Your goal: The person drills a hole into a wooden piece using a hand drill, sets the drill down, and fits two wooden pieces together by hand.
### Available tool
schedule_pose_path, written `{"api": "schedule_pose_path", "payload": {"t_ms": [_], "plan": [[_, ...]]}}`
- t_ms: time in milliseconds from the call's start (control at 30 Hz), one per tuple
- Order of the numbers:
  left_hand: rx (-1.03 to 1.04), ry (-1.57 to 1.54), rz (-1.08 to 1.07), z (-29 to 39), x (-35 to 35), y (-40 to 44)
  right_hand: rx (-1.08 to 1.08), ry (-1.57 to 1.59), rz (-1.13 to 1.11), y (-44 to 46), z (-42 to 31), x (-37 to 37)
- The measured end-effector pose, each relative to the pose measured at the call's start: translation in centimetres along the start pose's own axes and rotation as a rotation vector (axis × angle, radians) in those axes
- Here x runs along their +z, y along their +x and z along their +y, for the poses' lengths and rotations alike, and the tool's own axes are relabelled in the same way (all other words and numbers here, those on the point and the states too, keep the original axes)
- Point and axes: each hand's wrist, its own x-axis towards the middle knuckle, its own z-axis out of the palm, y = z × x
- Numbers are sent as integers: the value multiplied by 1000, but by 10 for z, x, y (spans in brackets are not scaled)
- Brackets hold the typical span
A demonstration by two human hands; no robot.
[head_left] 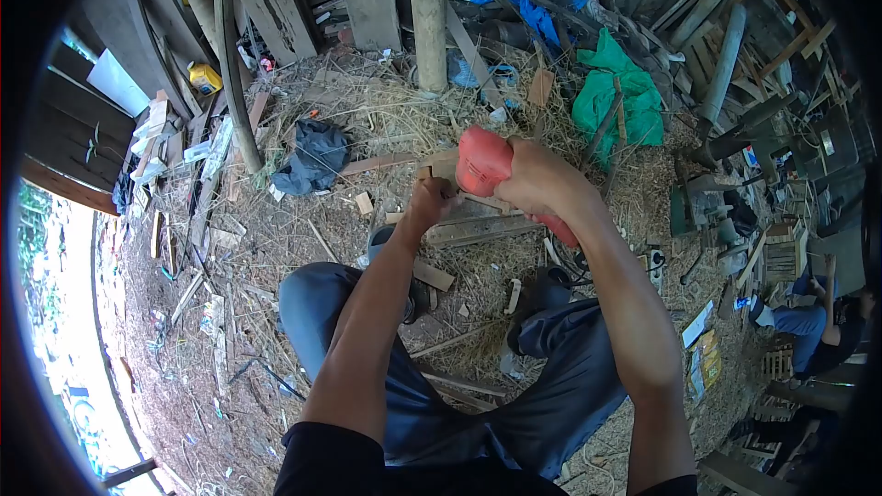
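Note:
My right hand (525,180) is wrapped round a red power tool (484,162), held out in front of me above some wood. Its lower red part shows below the wrist; the working end is hidden. Just to the left, my left hand (429,199) is closed on a piece of wood (424,173), whose end sticks up past the fingers. Beneath both hands a wooden block (482,231) lies across the ground. A flat wood offcut (434,276) rests near my left foot.
Straw and wood scraps cover the ground. A bamboo post (428,23) stands ahead, with green plastic sheeting (620,96) to its right and dark cloth (312,158) to its left. A power socket (655,260) is on the right; another person (808,321) sits at the far right.

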Motion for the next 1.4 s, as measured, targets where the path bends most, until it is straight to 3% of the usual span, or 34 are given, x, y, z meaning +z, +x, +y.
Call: {"api": "schedule_pose_path", "payload": {"t_ms": [1400], "plan": [[-19,16,-20,-3,1,3,56,-21,-14,2,-2,-4]]}}
